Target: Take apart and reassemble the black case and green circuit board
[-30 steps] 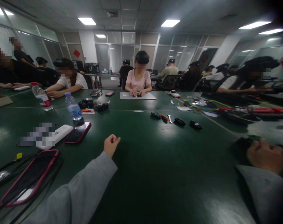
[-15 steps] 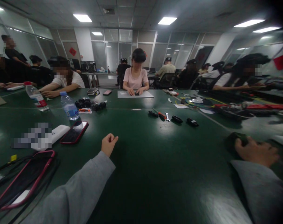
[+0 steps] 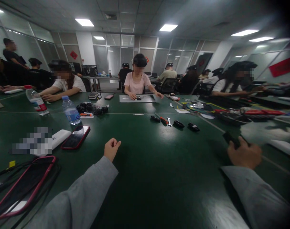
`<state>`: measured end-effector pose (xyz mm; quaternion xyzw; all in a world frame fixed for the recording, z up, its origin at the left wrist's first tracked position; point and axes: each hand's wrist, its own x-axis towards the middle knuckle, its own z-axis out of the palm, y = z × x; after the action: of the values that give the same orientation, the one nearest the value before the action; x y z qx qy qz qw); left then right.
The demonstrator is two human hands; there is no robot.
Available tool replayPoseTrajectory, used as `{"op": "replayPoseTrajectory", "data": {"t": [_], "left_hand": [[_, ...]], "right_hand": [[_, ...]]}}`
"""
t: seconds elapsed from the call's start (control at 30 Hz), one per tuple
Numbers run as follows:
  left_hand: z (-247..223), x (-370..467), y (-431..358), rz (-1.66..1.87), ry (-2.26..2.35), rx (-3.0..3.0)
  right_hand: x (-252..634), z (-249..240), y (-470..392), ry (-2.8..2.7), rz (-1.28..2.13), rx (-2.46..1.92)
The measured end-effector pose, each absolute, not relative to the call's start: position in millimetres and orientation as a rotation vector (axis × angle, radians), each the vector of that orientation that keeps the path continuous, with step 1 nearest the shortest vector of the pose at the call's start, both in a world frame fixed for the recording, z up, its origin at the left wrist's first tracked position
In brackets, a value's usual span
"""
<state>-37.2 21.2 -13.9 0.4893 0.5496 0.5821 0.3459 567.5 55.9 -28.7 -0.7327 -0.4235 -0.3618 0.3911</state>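
My left hand (image 3: 112,149) rests on the green table (image 3: 145,165) near the middle, its fingers curled into a loose fist; whether anything small is inside is hidden. On the right, my right hand (image 3: 245,154) has its fingers round a dark object (image 3: 228,138), blurred and partly covered by the hand. Ahead, between the hands, a row lies on the table: a black item (image 3: 155,118), a screwdriver with an orange handle (image 3: 164,120), a small wrench (image 3: 169,121), a second black item (image 3: 178,124) and a third (image 3: 194,127).
Left of my left hand lie a phone (image 3: 76,137), a larger red-edged phone (image 3: 25,186) with black cables, a white power bank (image 3: 60,138) and two bottles (image 3: 72,111). Across sits a person in pink (image 3: 138,83). Cables and tools (image 3: 242,114) spread at the right.
My right hand has moved left and inward with the dark object. My left hand is nearly unmoved. The person across has stretched one arm out sideways. The view has shifted slightly.
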Motion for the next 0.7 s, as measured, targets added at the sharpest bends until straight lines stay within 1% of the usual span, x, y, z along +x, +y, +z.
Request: {"op": "replayPoseTrajectory", "data": {"t": [0.1,0.2,0.3,0.43,0.57,0.7], "left_hand": [[-16,-38,23,1.534,1.396,1.259],[-16,-39,23,1.537,1.345,1.182],[-13,-37,21,1.569,1.265,1.068],[-4,-24,13,1.441,1.175,1.041],[1,-11,1,1.312,0.979,1.01],[1,-8,-3,1.367,0.922,0.907]], "right_hand": [[505,-16,56,-1.256,-0.904,-1.841],[424,-4,50,-1.492,-0.834,-1.723],[337,3,35,-1.757,-0.681,-1.527],[237,11,6,-2.045,-0.456,-1.273],[172,15,-19,-2.19,-0.315,-1.105],[143,16,-28,-2.208,-0.156,-1.045]]}}
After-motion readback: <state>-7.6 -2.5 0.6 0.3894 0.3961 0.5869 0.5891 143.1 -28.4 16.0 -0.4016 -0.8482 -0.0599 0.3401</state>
